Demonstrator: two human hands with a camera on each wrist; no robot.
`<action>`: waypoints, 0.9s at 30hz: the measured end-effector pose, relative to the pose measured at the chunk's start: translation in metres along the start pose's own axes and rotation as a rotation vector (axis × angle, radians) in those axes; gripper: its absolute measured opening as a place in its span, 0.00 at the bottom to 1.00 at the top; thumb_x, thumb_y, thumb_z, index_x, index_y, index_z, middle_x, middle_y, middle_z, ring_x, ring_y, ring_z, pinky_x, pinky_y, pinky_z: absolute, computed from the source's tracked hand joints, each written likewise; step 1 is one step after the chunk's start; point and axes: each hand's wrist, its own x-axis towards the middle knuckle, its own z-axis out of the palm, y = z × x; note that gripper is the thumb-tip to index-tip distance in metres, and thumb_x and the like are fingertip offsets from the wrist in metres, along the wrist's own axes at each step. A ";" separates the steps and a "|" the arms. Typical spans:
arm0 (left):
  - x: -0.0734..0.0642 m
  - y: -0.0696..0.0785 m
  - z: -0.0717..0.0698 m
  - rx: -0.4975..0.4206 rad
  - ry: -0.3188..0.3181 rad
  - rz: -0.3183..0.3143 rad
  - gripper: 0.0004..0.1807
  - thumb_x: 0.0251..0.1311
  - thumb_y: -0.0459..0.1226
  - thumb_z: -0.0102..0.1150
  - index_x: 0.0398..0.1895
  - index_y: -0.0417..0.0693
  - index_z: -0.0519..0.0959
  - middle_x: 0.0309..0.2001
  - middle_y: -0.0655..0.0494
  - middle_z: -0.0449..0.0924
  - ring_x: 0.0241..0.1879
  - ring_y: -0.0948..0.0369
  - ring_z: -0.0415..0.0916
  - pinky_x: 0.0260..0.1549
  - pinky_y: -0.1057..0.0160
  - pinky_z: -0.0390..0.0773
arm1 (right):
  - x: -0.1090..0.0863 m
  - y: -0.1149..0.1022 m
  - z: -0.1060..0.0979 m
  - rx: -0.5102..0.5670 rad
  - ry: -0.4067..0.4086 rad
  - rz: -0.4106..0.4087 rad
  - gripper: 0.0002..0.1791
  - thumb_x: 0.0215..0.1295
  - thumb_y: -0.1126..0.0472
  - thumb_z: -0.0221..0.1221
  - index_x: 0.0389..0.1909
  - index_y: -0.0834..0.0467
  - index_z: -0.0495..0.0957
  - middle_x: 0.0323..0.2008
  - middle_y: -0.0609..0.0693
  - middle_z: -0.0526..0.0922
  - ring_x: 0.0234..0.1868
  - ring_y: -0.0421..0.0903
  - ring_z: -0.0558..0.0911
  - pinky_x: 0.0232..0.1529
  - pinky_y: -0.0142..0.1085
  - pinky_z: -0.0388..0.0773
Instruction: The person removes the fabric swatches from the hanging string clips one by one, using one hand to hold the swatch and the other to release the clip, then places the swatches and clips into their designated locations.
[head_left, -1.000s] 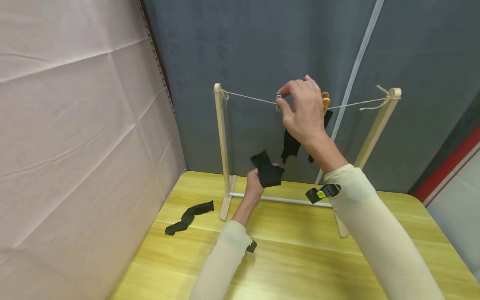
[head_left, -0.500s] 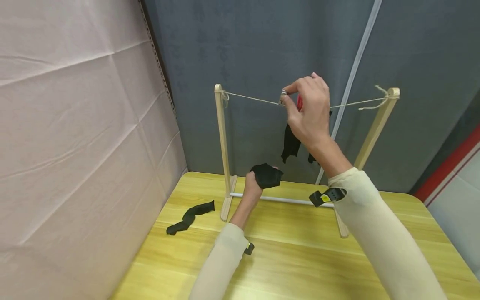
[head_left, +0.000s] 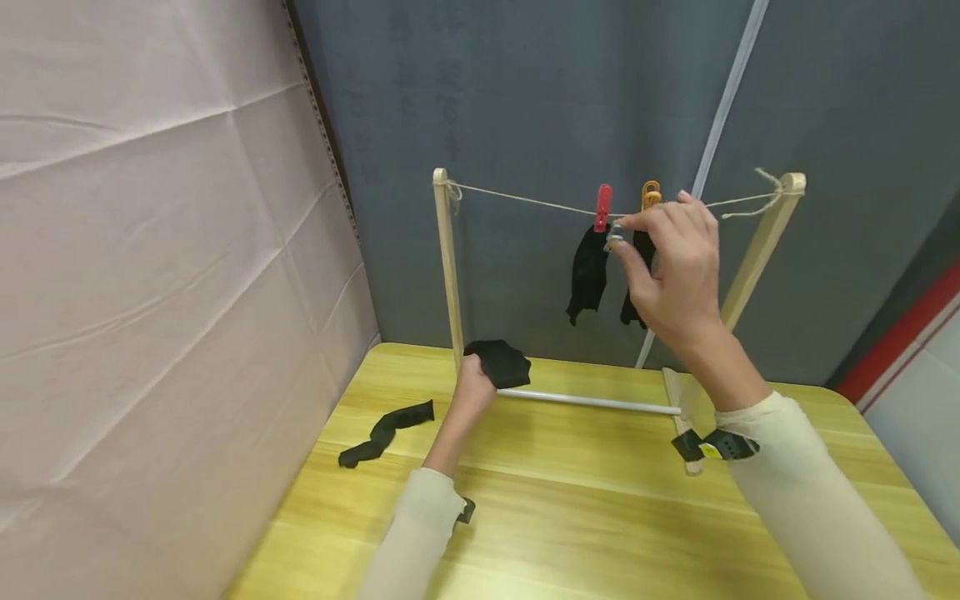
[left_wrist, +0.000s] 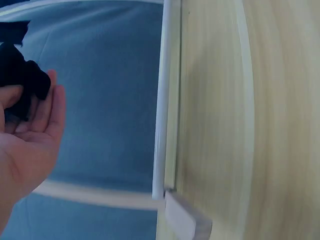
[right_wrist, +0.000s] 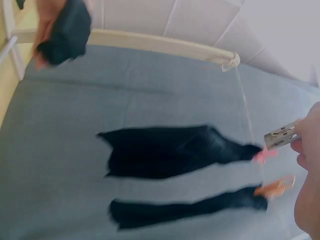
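Observation:
My left hand (head_left: 472,382) holds a crumpled black sock (head_left: 501,364) low beside the left post. In the left wrist view, the thumb and fingers close round the dark fabric. Higher up, my right hand (head_left: 681,271) pinches a small pale grey clothespin (right_wrist: 281,135) between thumb and fingertips, in front of the string (head_left: 525,198). From that string hang two black socks: one sock (head_left: 588,271) under a red clothespin (head_left: 603,208), the other sock (right_wrist: 185,207) under an orange clothespin (head_left: 650,195). The right hand partly covers the second sock in the head view.
Another black sock (head_left: 385,433) lies stretched out on the wooden table (head_left: 570,517) at left. Two wooden posts hold the string, the left post (head_left: 448,267) and the right post (head_left: 761,242). A white rod (head_left: 585,401) joins their feet. Grey curtain (head_left: 510,92) hangs behind.
My right hand has moved right and down from the string with the pale clothespin, uncovering the red one. The left hand has shifted left with its sock, which has become more bunched.

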 end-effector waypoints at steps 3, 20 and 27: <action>-0.010 -0.002 -0.015 0.003 0.002 -0.106 0.12 0.69 0.28 0.49 0.25 0.43 0.69 0.18 0.62 0.55 0.16 0.63 0.49 0.20 0.64 0.61 | -0.020 0.010 -0.013 -0.035 0.003 0.026 0.10 0.69 0.64 0.68 0.45 0.67 0.85 0.39 0.66 0.84 0.51 0.67 0.78 0.81 0.55 0.61; -0.053 -0.050 -0.117 0.202 -0.066 -0.437 0.15 0.67 0.33 0.52 0.48 0.31 0.83 0.41 0.43 0.86 0.35 0.56 0.81 0.38 0.61 0.82 | -0.115 0.065 -0.070 -0.175 -0.065 0.112 0.33 0.77 0.39 0.58 0.46 0.70 0.84 0.38 0.69 0.84 0.48 0.70 0.78 0.78 0.61 0.63; -0.063 -0.060 -0.142 0.203 -0.119 -0.555 0.21 0.75 0.37 0.54 0.56 0.22 0.78 0.43 0.29 0.86 0.27 0.53 0.90 0.27 0.62 0.87 | -0.156 0.080 -0.086 -0.202 -0.185 0.235 0.16 0.71 0.57 0.67 0.45 0.69 0.83 0.39 0.68 0.84 0.50 0.69 0.77 0.70 0.69 0.61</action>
